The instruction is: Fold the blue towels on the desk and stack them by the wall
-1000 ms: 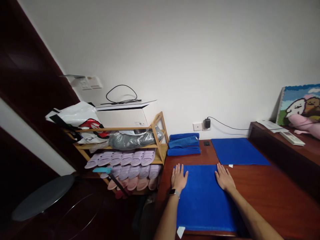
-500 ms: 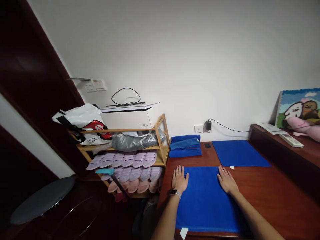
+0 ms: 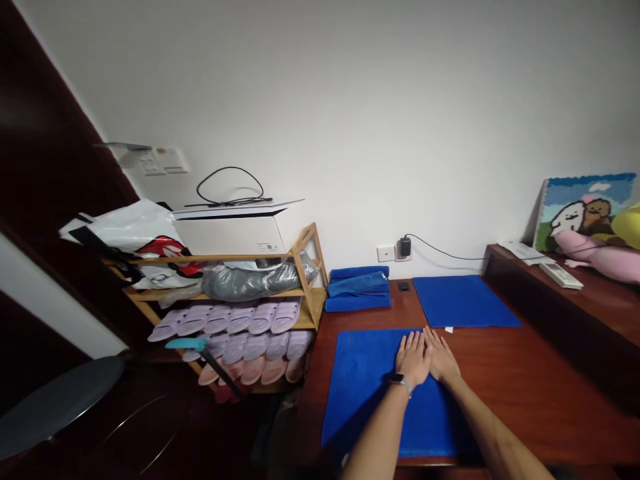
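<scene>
A blue towel (image 3: 365,380) lies spread flat on the reddish-brown table (image 3: 520,387). My left hand (image 3: 414,358), with a watch (image 3: 400,380) at the wrist, rests palm down on the towel's far right part, fingers stretched out. Beside it and touching it, my right hand (image 3: 443,357) lies flat at the towel's right edge. Neither hand grasps anything. Behind them a second blue towel (image 3: 465,301) is laid flat, a white tag at its near edge. Rolled or folded blue towels (image 3: 358,288) sit against the wall at the table's far left corner.
Left of the table stands a wooden rack (image 3: 311,293) with purple slippers (image 3: 260,319), pink slippers and a white box (image 3: 230,235). A black charger (image 3: 405,247) is plugged into the wall. On the raised right ledge are a remote control (image 3: 561,275) and a pink plush toy (image 3: 600,257).
My left hand has slid right across the towel, from its left edge to beside my right hand. The view has turned slightly to the right.
</scene>
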The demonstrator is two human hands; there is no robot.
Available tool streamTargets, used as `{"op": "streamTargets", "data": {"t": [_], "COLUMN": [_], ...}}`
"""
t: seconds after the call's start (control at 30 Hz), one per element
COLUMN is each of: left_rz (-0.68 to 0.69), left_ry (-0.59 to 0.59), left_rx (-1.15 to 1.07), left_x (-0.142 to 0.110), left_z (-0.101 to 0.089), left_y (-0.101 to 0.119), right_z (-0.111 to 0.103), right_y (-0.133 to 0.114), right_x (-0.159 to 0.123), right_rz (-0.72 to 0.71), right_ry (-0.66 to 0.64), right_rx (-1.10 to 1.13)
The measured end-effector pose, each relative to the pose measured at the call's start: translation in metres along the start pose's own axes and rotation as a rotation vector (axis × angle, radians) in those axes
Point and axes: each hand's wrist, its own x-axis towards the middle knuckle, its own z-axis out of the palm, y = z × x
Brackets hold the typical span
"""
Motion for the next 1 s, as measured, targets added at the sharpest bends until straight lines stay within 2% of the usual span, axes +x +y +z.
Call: {"op": "streamTargets", "data": {"t": [0.03, 0.1, 0.17, 0.3, 0.4, 0.47, 0.6, 1.0], "left_rz": [0.004, -0.01, -0.09, -0.34, -0.39, -0.389, -0.385, -0.387], "left_ry": [-0.014, -0.007, 0.02, 0.052, 0.06, 0.067, 0.085, 0.075], "left_rx": [-0.007, 0.014, 0.068, 0.189, 0.232, 0.239, 0.239, 0.234], "left_x": [-0.002, -0.013, -0.031, -0.07, -0.087, -0.09, -0.087, -0.084], "left_z": [0.001, -0.006, -0.022, -0.058, -0.068, -0.067, -0.063, -0.066], "left_y": [-0.004, -0.026, -0.062, -0.138, -0.167, -0.172, -0.168, -0.17], "right_z": [0.0, -0.001, -0.001, 0.001, 0.005, 0.007, 0.006, 0.001], "right_y": [0.0, -0.001, -0.002, -0.002, 0.0, 0.001, 0.002, -0.011], "right_x": [0.0, 0.0, 0.001, 0.003, 0.004, 0.005, 0.006, 0.002], "right_rz": [0.006, 0.039, 0.062, 0.073, 0.075, 0.071, 0.071, 0.102], "right_ry": [0.001, 0.007, 0.016, 0.009, 0.013, 0.018, 0.006, -0.025], "right_rx": [-0.004, 0.011, 0.039, 0.063, 0.064, 0.058, 0.047, 0.038]}}
